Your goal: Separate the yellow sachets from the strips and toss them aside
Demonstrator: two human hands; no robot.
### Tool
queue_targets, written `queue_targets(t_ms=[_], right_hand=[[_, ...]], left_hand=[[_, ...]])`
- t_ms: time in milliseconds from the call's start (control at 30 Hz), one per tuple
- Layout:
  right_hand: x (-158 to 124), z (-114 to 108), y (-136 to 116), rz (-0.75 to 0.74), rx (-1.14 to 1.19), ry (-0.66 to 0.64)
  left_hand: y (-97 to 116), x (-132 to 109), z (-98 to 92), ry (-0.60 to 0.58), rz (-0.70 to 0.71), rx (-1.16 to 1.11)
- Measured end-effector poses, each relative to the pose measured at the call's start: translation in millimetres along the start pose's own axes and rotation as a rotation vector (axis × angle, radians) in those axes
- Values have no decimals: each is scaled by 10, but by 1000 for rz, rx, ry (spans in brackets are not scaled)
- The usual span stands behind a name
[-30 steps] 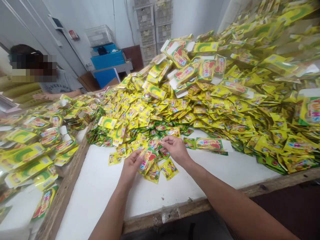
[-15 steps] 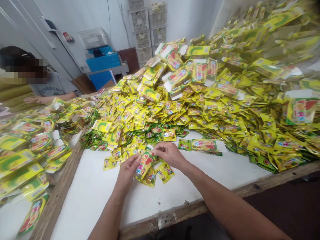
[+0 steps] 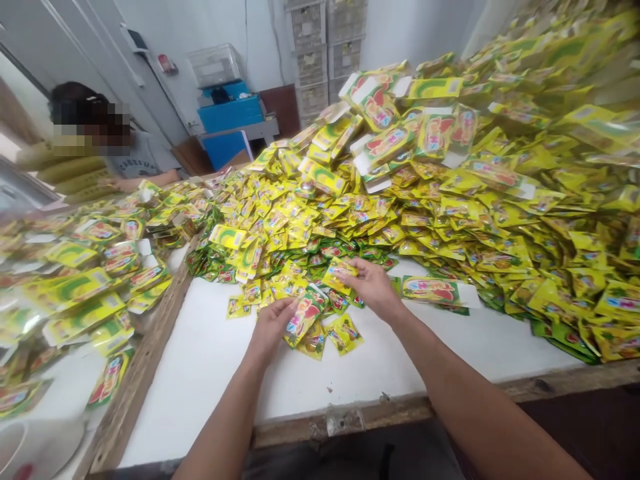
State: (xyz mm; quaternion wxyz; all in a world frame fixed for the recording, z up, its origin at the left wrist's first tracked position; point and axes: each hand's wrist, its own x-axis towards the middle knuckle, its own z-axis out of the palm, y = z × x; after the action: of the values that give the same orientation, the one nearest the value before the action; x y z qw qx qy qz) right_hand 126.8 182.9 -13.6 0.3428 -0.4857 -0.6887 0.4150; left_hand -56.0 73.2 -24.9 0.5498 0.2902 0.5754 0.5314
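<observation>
My left hand [image 3: 271, 325] is closed around the lower left edge of a small printed carton [image 3: 307, 312], green and yellow with a red fruit picture. Between the thumb and fingers of my right hand [image 3: 374, 288] is a yellow sachet [image 3: 338, 275], just above and right of the carton. Loose yellow sachets [image 3: 344, 335] lie on the white tabletop [image 3: 210, 373] under and beside the carton. Another carton [image 3: 433, 291], its white flap out, lies flat right of my right hand. Behind both hands rises a large heap of sachets [image 3: 290, 220], green ones along its foot.
More cartons [image 3: 385, 143] are piled on the heap. A wooden rail [image 3: 145, 360] divides off cartons [image 3: 85, 293] on the left, and a wooden edge [image 3: 400, 408] runs along the front. At the back left sits a person [image 3: 145, 160]; stacked crates [image 3: 313, 63] stand behind.
My right hand has moved from the carton's upper end to a yellow sachet, now gripped apart from the carton. My left hand still holds the carton. The view has shifted left.
</observation>
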Motion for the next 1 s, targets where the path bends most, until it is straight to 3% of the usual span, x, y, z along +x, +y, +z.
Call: queue_targets(t_ms=[67,167,300,433,667,733,900,1000], right_hand=[[-47,61,-35,-65,127,-159],[-78,93,-58,-121,22,-289],[-68,46,-54,-196,-45,-349],[-45,0,-75,-152,-91,-357],[-21,-52,-99,-187,-147,-579],[-23,-22,-79,-168,-122,-570],[-53,82,-60,7,133,-332],[-84,116,-86,33,263,-294]], left_hand=[[-4,3,-15,-29,18,-9],[9,0,-44,-74,25,-33],[53,-16,-76,-95,-2,-34],[69,-28,-91,-127,1,33],[24,-34,-69,-157,-8,70],[22,-33,-43,-166,-7,72],[38,-29,14,-148,-8,31],[47,-27,19,-101,-8,9]])
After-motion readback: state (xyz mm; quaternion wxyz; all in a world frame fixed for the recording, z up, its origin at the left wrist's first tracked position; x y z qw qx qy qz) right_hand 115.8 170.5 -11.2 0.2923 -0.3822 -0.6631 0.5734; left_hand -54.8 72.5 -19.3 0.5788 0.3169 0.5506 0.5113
